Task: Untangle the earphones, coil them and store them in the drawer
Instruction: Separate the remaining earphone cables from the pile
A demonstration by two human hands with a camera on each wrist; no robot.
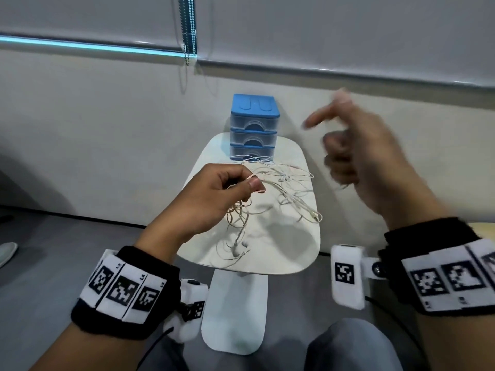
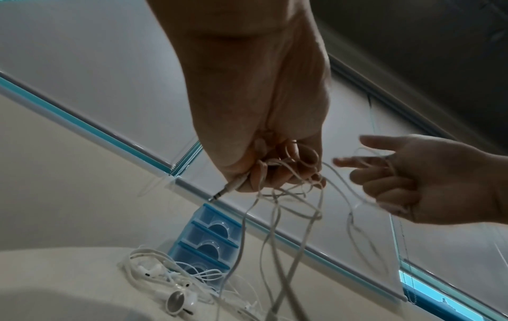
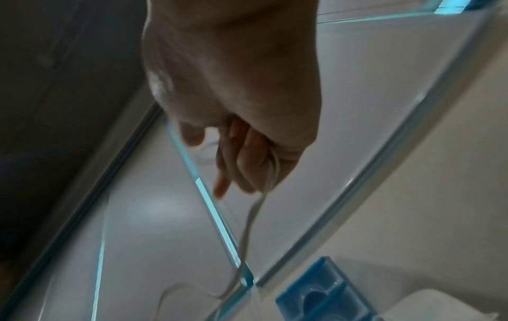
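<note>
My left hand (image 1: pixel 230 186) is held above the small white table (image 1: pixel 294 261) and pinches a bunch of white earphone cable (image 1: pixel 270 180), with the metal jack plug (image 2: pixel 225 191) sticking out of the fist (image 2: pixel 272 173). Loops hang from it to a second tangle with earbuds (image 2: pixel 178 301) on the tabletop. My right hand (image 1: pixel 356 153), blurred, is raised to the right with index finger and thumb out and lower fingers curled round a strand of the cable (image 3: pixel 264 191). The blue drawer unit (image 1: pixel 253 127) with three closed clear drawers stands at the table's far edge.
The table stands on a white pedestal base (image 1: pixel 235 317) over a grey floor. A pale wall with window blinds and a bead chain (image 1: pixel 188 30) rises behind it. My knees (image 1: pixel 351 344) are below the table's near edge. A shoe (image 1: pixel 6 253) lies at far left.
</note>
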